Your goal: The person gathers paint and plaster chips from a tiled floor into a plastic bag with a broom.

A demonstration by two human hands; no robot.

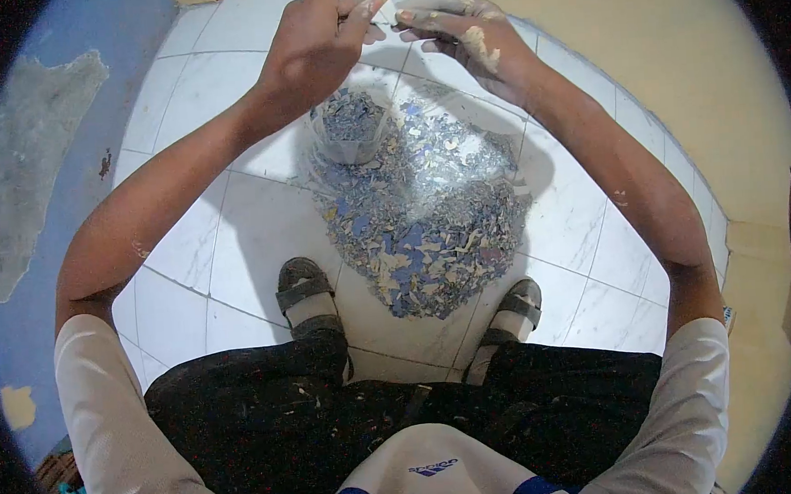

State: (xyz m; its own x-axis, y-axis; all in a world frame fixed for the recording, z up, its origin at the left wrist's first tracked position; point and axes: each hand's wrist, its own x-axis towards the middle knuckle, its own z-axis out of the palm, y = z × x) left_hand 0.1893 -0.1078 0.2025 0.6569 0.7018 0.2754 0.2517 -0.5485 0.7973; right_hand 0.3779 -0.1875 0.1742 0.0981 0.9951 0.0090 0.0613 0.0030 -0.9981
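My left hand (330, 25) is raised at the top of the head view, its fingers curled and its thumb toward my other hand. Close beside it, my right hand (465, 33) is bent with its fingers drawn together, coated in pale dust. A crumbly cream-coloured lump (481, 49) sticks to the back of that hand. Whatever lies between the fingers of either hand is too small to make out. Below both hands a heap of paint flakes (431, 245), blue, grey and cream, is spread on the floor. A clear plastic container (355, 149) with flakes inside stands at the heap's upper left.
Clear plastic sheeting (462, 154) shines over part of the heap. White tiles (264, 218) cover the floor. A blue wall (65, 264) with a bare grey patch (29, 168) rises at left, a cream wall (672, 62) at right. My sandalled feet (307, 292) flank the heap.
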